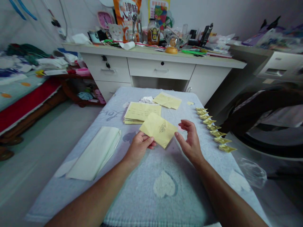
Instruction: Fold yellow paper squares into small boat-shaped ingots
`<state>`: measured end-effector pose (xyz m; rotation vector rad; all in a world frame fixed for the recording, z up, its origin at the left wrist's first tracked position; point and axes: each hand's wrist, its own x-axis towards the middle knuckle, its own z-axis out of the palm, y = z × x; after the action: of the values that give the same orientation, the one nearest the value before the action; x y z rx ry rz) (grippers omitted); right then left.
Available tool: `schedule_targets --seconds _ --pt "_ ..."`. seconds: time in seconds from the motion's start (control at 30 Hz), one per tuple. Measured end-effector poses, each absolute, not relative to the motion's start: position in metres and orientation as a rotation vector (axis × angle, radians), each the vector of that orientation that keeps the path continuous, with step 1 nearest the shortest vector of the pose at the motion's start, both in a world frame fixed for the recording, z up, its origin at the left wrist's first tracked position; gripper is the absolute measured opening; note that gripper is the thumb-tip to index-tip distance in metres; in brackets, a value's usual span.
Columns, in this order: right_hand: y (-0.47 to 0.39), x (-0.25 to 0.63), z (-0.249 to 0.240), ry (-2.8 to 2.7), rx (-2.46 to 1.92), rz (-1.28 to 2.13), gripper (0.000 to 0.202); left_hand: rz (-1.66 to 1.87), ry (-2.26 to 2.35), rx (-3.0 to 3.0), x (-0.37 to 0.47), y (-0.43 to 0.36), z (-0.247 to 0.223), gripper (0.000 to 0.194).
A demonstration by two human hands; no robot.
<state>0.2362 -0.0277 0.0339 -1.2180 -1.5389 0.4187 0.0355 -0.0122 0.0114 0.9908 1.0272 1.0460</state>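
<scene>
A yellow sheet of paper [156,127] with a dark scribble is pinched by its near left edge between the thumb and fingers of my left hand [140,146]. It is held tilted just above the cloth-covered table. My right hand [189,138] is by the sheet's right corner, thumb and fingers apart, nothing between them. Behind the sheet lies a stack of yellow papers [142,110] with faint writing. More yellow paper [168,100] rests farther back. Along the table's right side runs a row of several small folded yellow paper boats [217,134].
A folded pale green-white sheet [99,151] lies on the left of the blue tablecloth [132,201]. Crumpled white tissue [146,99] sits behind the stack. A white desk [163,67] crowded with items stands beyond; a washing machine [281,67] is at right, and a clear plastic bag [253,172] below.
</scene>
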Motion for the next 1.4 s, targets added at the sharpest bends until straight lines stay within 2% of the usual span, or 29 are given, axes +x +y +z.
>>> schedule_targets --seconds 0.1,0.17,0.3,0.4,0.53,0.63,0.77,0.83,0.93,1.0,1.4 --pt "-0.038 0.238 0.057 -1.766 -1.200 0.198 0.033 1.030 1.002 1.054 0.036 -0.013 0.012 0.045" --pt "-0.046 0.236 0.070 -1.954 -1.183 0.172 0.033 1.012 0.970 1.072 0.037 -0.015 0.012 0.050" --pt "-0.059 0.228 0.084 -2.375 -1.225 0.208 0.050 1.018 0.893 1.078 0.041 -0.017 0.008 0.051" --pt "-0.065 0.223 0.075 -2.500 -1.291 0.178 0.056 1.015 0.870 1.098 0.042 -0.019 0.006 0.059" --pt "-0.067 0.222 0.044 -2.475 -1.246 0.105 0.034 0.923 0.930 1.235 0.042 -0.022 0.006 0.070" --pt "-0.068 0.223 0.024 -2.422 -1.198 0.103 0.019 0.842 1.059 1.517 0.038 -0.023 0.005 0.069" --pt "-0.071 0.224 0.014 -2.432 -1.207 0.191 0.014 0.893 1.301 1.899 0.030 -0.021 0.002 0.073" --pt "-0.071 0.224 0.014 -2.460 -1.214 0.252 0.014 0.951 1.379 1.999 0.026 -0.019 0.003 0.067" --pt "-0.072 0.223 0.016 -2.464 -1.243 0.321 0.013 0.873 1.302 2.149 0.023 -0.016 0.006 0.032" --pt "-0.073 0.222 0.018 -2.449 -1.252 0.349 0.014 0.827 1.246 2.207 0.023 -0.015 0.008 0.020" --pt "-0.067 0.229 0.015 -2.266 -1.311 0.531 0.005 0.697 1.129 2.312 0.027 -0.015 0.005 0.020"
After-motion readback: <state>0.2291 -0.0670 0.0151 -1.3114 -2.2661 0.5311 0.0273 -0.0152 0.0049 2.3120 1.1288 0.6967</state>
